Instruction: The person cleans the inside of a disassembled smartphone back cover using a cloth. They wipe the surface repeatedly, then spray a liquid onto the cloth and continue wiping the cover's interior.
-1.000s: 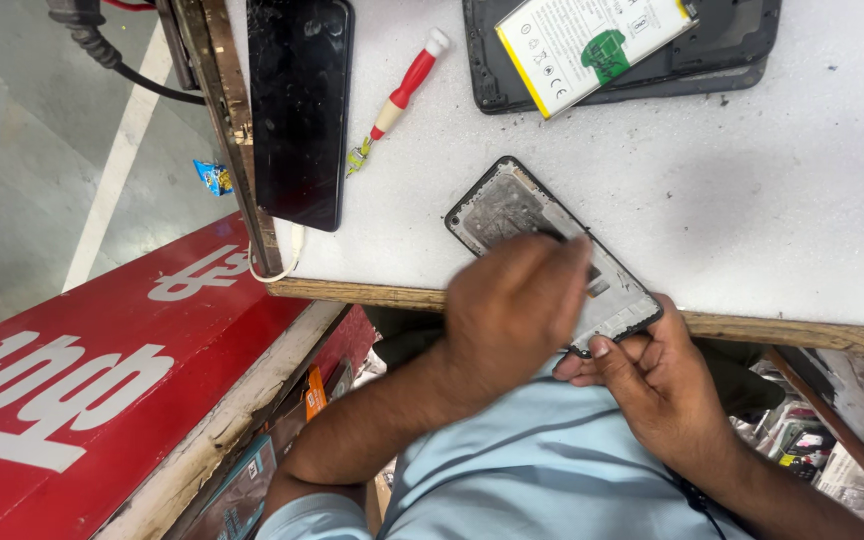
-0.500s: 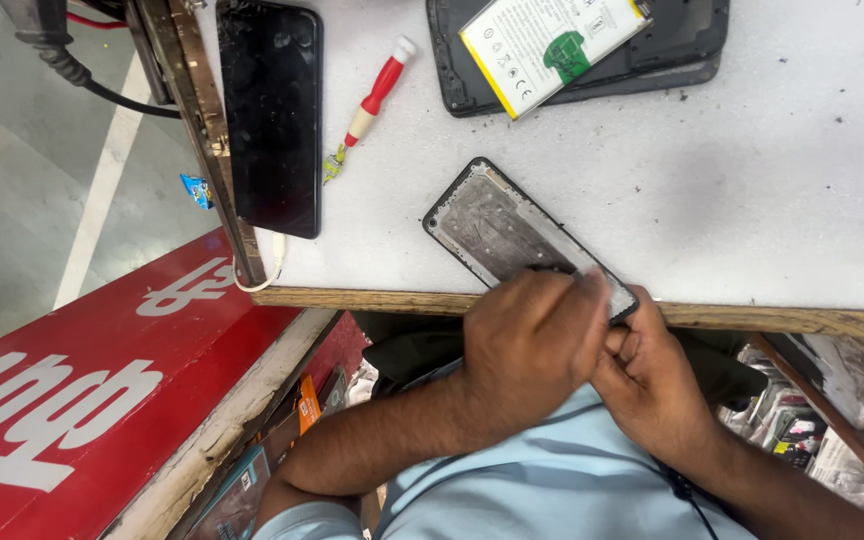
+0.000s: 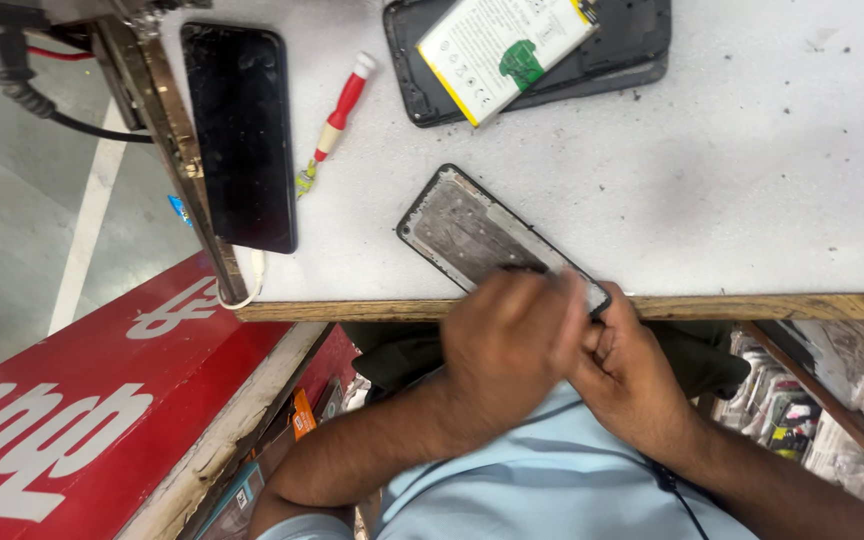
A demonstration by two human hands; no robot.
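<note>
A stripped phone frame [image 3: 467, 230], grey metal with a black rim, lies slanted at the near edge of the white worktable [image 3: 752, 180]. My left hand [image 3: 512, 340] is curled over the frame's near end and hides it; whether it holds a small tool I cannot tell. My right hand [image 3: 632, 380] grips the same end of the frame from below and to the right, its fingers tucked against my left hand. Both hands sit at the table's wooden front edge [image 3: 752, 305].
A black phone [image 3: 242, 135] lies screen up at the table's left edge, with a red-handled screwdriver [image 3: 337, 110] beside it. A dark back cover [image 3: 632, 50] at the far side carries a white battery [image 3: 502, 45]. A red signboard [image 3: 82, 400] stands lower left, packets [image 3: 792, 410] lower right.
My left hand has slid along the frame toward the table's front edge and now covers its near end. My right hand has stayed at that corner.
</note>
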